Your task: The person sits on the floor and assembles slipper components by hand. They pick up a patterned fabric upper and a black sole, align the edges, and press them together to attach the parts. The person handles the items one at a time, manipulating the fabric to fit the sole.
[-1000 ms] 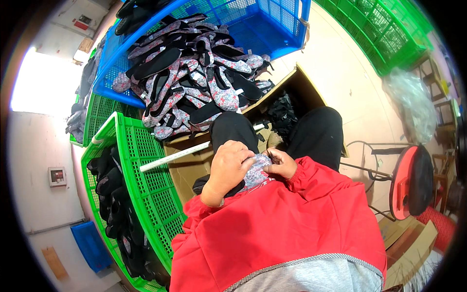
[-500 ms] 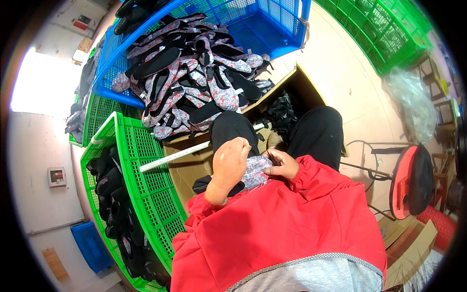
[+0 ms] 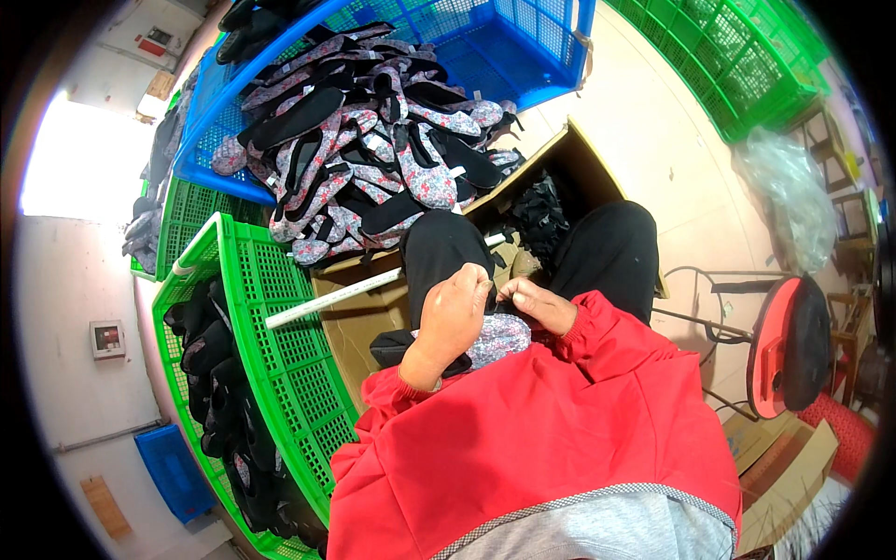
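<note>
left hand closed in a fist, its contents not determinable; right hand near it, fingers partly curled and largely hidden, so whether it grips anything cannot be told. the floral-patterned shoe lies at the lap, just below both hands, against the upper edge of the red smock. beyond the knees, similar shoes are heaped in and before a blue crate, a green crate standing at left.

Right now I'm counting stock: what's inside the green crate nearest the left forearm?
The green crate holds a pile of black footwear, some pieces with floral parts. Whatever lies beneath the top layer is covered.
</note>
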Demonstrator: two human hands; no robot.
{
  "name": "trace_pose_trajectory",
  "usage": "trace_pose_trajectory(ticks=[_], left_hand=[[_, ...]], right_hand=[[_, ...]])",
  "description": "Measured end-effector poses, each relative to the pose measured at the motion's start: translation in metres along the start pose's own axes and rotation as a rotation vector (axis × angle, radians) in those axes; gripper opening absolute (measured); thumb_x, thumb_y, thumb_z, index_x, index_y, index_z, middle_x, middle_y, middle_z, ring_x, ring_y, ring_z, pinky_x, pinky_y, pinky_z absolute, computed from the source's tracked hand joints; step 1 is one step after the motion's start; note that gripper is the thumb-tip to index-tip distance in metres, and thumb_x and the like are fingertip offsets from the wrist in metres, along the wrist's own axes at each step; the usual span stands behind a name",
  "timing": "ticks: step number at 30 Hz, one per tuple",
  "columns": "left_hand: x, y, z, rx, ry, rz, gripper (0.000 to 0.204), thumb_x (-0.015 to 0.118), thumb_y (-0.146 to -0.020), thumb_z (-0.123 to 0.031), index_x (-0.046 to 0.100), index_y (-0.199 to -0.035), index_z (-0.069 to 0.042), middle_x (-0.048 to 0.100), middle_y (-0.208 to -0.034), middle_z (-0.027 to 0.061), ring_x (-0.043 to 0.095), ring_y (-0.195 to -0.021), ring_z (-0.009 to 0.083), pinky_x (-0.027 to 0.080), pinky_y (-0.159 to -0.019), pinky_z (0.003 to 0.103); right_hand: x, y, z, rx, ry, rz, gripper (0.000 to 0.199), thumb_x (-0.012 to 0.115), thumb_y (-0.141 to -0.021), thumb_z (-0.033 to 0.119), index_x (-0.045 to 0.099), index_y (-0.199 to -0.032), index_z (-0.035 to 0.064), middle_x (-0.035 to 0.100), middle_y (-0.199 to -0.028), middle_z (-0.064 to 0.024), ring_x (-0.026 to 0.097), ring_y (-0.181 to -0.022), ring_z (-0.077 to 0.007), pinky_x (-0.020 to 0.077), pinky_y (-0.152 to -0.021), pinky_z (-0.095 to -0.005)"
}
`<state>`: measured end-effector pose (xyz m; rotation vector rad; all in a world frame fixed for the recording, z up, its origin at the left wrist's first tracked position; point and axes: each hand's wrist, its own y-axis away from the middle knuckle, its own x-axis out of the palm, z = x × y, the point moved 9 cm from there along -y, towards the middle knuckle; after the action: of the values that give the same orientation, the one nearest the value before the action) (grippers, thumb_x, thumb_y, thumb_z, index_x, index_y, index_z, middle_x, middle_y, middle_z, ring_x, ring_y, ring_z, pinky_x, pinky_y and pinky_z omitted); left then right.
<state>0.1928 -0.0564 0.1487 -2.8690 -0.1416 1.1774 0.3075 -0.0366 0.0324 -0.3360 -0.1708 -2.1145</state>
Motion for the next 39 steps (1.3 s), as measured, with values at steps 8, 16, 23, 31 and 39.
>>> trace_pose_trajectory(ticks=[8,16,23,31,39], left_hand=[[0.005,0.0,-0.003,0.05,-0.023,-0.012,0.009,0.056,-0.094,-0.011,0.052,-0.091,-0.003,0.061,-0.079,0.0184,0.061,-0.075,0.0404,0.047,-0.066,0.047],[0.01,-0.001,-0.004,0.062,-0.029,0.015,0.009,0.055,-0.094,-0.011,0.052,-0.092,-0.003,0.062,-0.079,0.0174,0.062,-0.074,0.0397,0.048,-0.065,0.047],[0.014,-0.001,0.0,0.052,-0.032,0.032,0.009,0.056,-0.094,-0.012,0.052,-0.092,-0.004,0.063,-0.078,0.0179,0.062,-0.073,0.0397,0.048,-0.065,0.047],[0.015,-0.002,0.001,0.037,-0.044,0.031,0.009,0.055,-0.094,-0.012,0.052,-0.092,-0.004,0.063,-0.078,0.0181,0.062,-0.073,0.0398,0.048,-0.065,0.047],[0.014,-0.002,0.001,0.022,-0.027,0.025,0.009,0.056,-0.094,-0.012,0.053,-0.093,-0.004,0.063,-0.079,0.0183,0.062,-0.075,0.0401,0.048,-0.065,0.047]], right_hand=[[0.01,0.003,-0.007,0.138,-0.297,0.122,0.022,0.056,-0.101,0.014,0.059,-0.118,-0.0002,0.06,-0.11,-0.0024,0.054,-0.104,-0.01,0.0425,-0.093,-0.0261],[0.011,0.004,-0.007,0.195,-0.282,0.12,0.017,0.056,-0.1,0.01,0.062,-0.113,0.0002,0.063,-0.103,0.0002,0.056,-0.096,-0.0069,0.0448,-0.088,-0.0232],[0.013,0.002,-0.009,0.186,-0.3,0.153,0.016,0.056,-0.101,0.01,0.063,-0.111,0.0006,0.063,-0.102,0.0006,0.056,-0.096,-0.0064,0.0448,-0.087,-0.0229],[0.011,0.002,-0.01,0.163,-0.276,0.15,0.015,0.057,-0.1,0.011,0.063,-0.109,0.0007,0.063,-0.101,0.0009,0.055,-0.096,-0.0067,0.0447,-0.088,-0.0233],[0.009,0.002,-0.013,0.155,-0.254,0.117,0.014,0.058,-0.1,0.011,0.063,-0.107,0.0008,0.063,-0.099,0.0012,0.056,-0.094,-0.0069,0.0448,-0.086,-0.0232]])
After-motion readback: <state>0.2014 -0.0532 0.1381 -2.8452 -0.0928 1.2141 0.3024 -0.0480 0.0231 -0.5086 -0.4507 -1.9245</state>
